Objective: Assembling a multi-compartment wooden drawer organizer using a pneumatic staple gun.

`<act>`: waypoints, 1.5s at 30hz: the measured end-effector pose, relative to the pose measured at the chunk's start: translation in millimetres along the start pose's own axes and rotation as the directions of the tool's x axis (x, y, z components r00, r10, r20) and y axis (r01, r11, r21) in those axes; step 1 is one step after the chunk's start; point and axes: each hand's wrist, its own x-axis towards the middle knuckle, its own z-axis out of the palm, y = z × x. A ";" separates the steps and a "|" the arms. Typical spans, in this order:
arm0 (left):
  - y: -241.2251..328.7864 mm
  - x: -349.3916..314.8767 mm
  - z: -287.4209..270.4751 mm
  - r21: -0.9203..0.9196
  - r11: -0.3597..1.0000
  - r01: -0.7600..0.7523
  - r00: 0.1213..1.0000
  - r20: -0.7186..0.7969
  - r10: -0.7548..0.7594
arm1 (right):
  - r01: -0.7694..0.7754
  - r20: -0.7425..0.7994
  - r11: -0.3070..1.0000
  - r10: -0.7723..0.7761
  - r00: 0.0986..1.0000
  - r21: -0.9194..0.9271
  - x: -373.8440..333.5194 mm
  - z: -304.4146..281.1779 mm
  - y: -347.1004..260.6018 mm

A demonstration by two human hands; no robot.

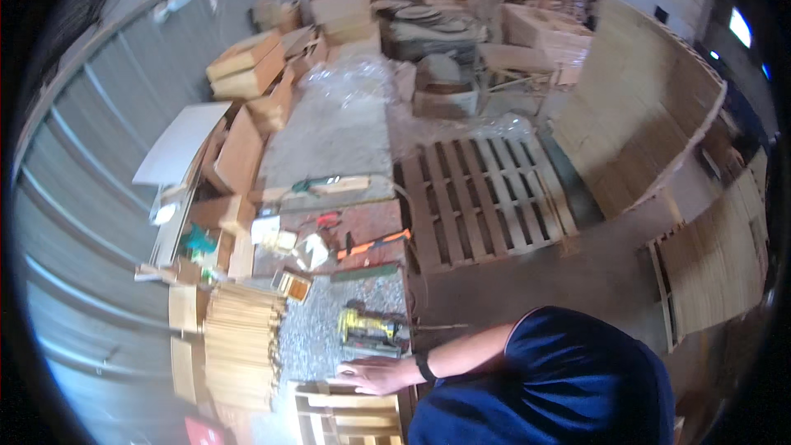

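Note:
My right hand (372,376) reaches in from the right, with a black band at the wrist and a dark blue sleeve on the arm. Its fingers point left, slightly bent and apart, and nothing shows clearly in them. The hand is over the far edge of a slatted wooden frame (362,417) at the bottom of the view. Just beyond it a yellow and black nail gun (370,328) lies on its side on the speckled grey bench top (309,334). A thick stack of thin wooden slats (241,344) is left of the hand. My left hand is not in view.
A small box (292,286), an orange-handled tool (375,244) and a red tool (328,219) lie farther along the bench. A hose (400,188) curves past its right side. Pallets (486,202) and a leaning wooden panel (638,107) stand right; corrugated metal wall (91,198) left.

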 end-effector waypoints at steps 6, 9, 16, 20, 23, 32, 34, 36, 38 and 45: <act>37.5 13.5 -4.0 -0.370 0.928 0.044 0.999 0.039 -0.031 | -0.148 0.701 0.989 0.127 0.701 -0.031 -7.9 0.3 52.2; 39.5 66.4 5.6 -0.281 0.959 -0.025 0.994 0.094 0.053 | -0.245 0.801 0.961 0.246 0.546 -0.128 -13.9 -14.9 63.6; 25.3 181.2 13.3 -0.456 0.886 0.087 0.992 0.123 -0.034 | -0.723 0.691 0.681 0.470 0.550 0.113 -25.2 -12.9 49.5; 33.1 222.9 30.8 -0.370 0.925 0.089 0.991 0.127 -0.045 | -0.631 0.592 0.775 0.487 0.643 0.047 -53.8 22.2 65.9; 14.2 242.5 20.6 -0.289 0.951 0.111 0.993 0.075 -0.093 | -0.672 0.637 0.737 0.554 0.536 -0.075 -37.5 36.7 55.6; -3.6 252.7 32.7 -0.029 0.999 0.030 0.997 0.074 -0.028 | -0.694 0.578 0.719 0.575 0.579 -0.019 -59.5 53.9 71.7; -5.9 251.9 36.5 0.283 0.953 -0.105 0.994 0.018 0.104 | -0.682 0.569 0.730 0.571 0.591 -0.025 -62.5 51.6 70.3; -22.4 251.5 17.9 0.437 0.883 -0.174 0.980 -0.006 0.197 | -0.635 0.552 0.772 0.545 0.631 -0.036 -58.5 57.5 59.9; -20.9 242.4 32.5 0.619 0.736 -0.275 0.940 0.013 0.340 | -0.638 0.531 0.766 0.575 0.623 -0.080 -66.2 56.4 58.5; -11.6 210.0 47.1 0.861 0.328 -0.389 0.836 0.180 0.519 | -0.520 0.599 0.845 0.481 0.640 -0.123 -76.4 48.7 24.9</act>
